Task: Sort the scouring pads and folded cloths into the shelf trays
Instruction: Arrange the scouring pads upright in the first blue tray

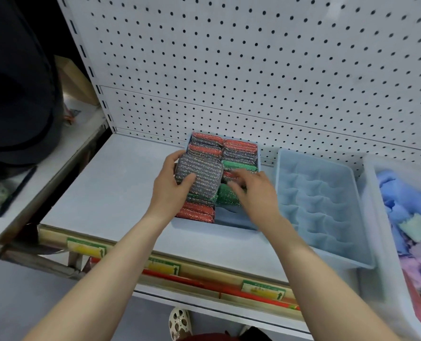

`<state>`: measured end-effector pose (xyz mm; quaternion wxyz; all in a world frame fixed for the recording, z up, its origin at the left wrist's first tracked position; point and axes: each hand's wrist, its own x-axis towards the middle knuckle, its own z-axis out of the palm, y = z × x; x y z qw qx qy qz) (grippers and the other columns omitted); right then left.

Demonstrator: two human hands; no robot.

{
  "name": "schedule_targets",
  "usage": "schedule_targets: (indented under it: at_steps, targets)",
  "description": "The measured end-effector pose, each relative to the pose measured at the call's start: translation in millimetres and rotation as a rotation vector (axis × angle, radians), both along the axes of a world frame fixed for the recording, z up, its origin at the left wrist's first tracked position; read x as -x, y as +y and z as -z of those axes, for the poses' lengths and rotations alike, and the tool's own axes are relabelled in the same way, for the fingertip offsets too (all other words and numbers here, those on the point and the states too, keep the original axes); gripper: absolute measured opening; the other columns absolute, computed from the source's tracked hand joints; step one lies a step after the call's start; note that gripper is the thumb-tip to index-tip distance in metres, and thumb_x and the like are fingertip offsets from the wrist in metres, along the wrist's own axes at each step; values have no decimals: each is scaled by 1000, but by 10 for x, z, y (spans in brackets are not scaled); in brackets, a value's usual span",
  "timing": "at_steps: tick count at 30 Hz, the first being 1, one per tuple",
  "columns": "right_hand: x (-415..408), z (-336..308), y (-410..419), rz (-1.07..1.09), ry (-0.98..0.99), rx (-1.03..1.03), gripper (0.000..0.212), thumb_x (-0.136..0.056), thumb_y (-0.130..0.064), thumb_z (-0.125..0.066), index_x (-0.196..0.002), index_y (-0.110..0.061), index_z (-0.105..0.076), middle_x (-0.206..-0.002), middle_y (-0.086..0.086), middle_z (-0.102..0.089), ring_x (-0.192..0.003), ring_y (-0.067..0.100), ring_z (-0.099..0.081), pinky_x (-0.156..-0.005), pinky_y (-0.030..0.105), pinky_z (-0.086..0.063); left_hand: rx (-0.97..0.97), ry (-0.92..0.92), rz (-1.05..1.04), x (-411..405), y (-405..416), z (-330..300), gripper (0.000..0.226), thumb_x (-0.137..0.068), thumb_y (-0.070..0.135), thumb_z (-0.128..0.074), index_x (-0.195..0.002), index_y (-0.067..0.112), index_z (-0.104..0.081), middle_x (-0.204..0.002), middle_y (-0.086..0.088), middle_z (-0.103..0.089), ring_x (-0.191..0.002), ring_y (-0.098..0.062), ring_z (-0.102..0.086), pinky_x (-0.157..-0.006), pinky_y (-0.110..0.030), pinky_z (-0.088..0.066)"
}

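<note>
A white pegboard wall (253,70) dotted with dark holes rises behind a pale shelf (111,183). Along the shelf's front edge runs a rail holding yellow and green price labels (86,247). At the left, a slotted metal upright (86,60) borders a dark gap. Below lies grey floor (32,296). The light is even and soft.

The left hand (171,183) is gripping a grey scouring pad (199,174), thumb lying across its face, holding it above the pad tray (180,223). The right hand (252,190) is reaching in just beside it, its fingertips (236,187) touching a green pad (225,196), though blur is hiding the exact contact. Red pads (196,211) are sitting under the left hand. To the right of the right hand, a divided tray (282,158) is lying on the shelf (111,183), and further right a bin (373,183) is holding crumpled cloths (401,207).
</note>
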<state>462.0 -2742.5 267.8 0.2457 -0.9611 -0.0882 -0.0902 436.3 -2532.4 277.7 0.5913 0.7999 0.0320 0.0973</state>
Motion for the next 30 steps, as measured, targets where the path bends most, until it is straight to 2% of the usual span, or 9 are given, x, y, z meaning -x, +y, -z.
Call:
schedule_targets:
  at_steps: [2,4,8,12,16,20,23,26,30]
  targets:
    - [9,-161,68,-11,138,-450,34,-97,-47,-53,-126,-30,-59,-93,-15,-66,-91,8,-59,-76,28,-46,28,-13,34,14,-56,-13,47,-92,14,-63,-133,28,-46,-118,11,-62,-106,-8,-62,-86,-29,-54]
    - [1,-289,116,-103,339,-619,35,-93,-46,-60,-126,-32,-58,-104,-17,-66,-96,5,-63,-84,29,-51,29,-19,75,24,-129,-15,48,-92,13,-63,-135,27,-46,-121,6,-63,-106,-8,-62,-85,-29,-55]
    - [23,-352,-41,-137,342,-404,20,-84,-22,-77,-101,-25,-65,-94,-10,-70,-85,16,-66,-79,30,-55,-261,-44,118,51,-215,40,50,-92,19,-64,-138,29,-46,-125,14,-59,-108,0,-55,-86,-10,-42]
    - [96,-320,-264,-78,219,33,21,-82,-21,-76,-96,-24,-61,-90,-5,-67,-87,22,-62,-73,30,-47,-626,-86,210,100,-147,182,46,-91,19,-66,-136,17,-55,-129,0,-58,-122,-18,-47,-100,-20,-32]
    - [56,-305,-242,55,60,237,25,-81,-12,-68,-103,-22,-64,-95,6,-71,-90,33,-64,-70,35,-45,-716,-145,226,140,-129,254,38,-91,16,-66,-129,10,-62,-126,-4,-59,-124,-23,-46,-105,-28,-33]
    - [137,-79,-27,-96,84,500,28,-82,0,-60,-104,-17,-61,-99,4,-67,-100,27,-57,-72,34,-48,-728,-143,220,139,-119,269,37,-92,17,-65,-129,11,-62,-125,-2,-58,-125,-21,-44,-106,-31,-35]
    - [188,-1,-53,-81,23,459,28,-84,-14,-71,-110,-20,-64,-102,-1,-69,-105,24,-54,-71,32,-47,-727,-140,221,148,-117,270,36,-92,17,-64,-128,12,-62,-125,-1,-58,-125,-21,-44,-105,-30,-36]
    - [167,-4,-84,-58,-108,350,42,-65,-18,-89,-103,-17,-71,-93,2,-70,-89,28,-61,-63,33,-51,-741,-142,215,148,-119,289,36,-92,18,-64,-128,12,-61,-125,-1,-58,-126,-21,-44,-106,-31,-36]
    - [128,59,-34,-60,-50,322,22,-81,-11,-75,-102,-12,-69,-105,6,-63,-96,29,-57,-68,38,-49,-761,-146,205,133,-131,290,34,-91,17,-65,-125,13,-63,-123,-2,-59,-124,-22,-45,-105,-32,-37]
